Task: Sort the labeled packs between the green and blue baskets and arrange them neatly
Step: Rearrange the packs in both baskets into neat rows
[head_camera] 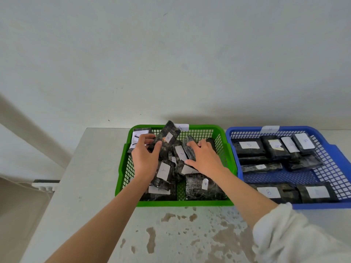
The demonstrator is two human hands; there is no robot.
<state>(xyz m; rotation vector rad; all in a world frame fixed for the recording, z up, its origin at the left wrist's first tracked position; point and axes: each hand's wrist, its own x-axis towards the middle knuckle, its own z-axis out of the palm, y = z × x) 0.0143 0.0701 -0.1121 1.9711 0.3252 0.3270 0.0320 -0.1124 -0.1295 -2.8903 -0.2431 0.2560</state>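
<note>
A green basket (222, 135) in the middle of the table holds several dark wrapped packs with white labels, piled loosely; some labels read A. My left hand (145, 158) grips a dark pack labeled B (168, 138), tilted up above the pile at the basket's back left. My right hand (206, 158) is closed around another dark pack (190, 149) standing on edge in the pile; its label is hidden. To the right, the blue basket (338, 158) holds several dark packs lying flat, some labeled B.
Both baskets sit side by side against a pale wall on a white table (91, 186) with brown worn patches near its front. Each basket has a paper tag on its back rim. The table's left edge drops off beside the green basket.
</note>
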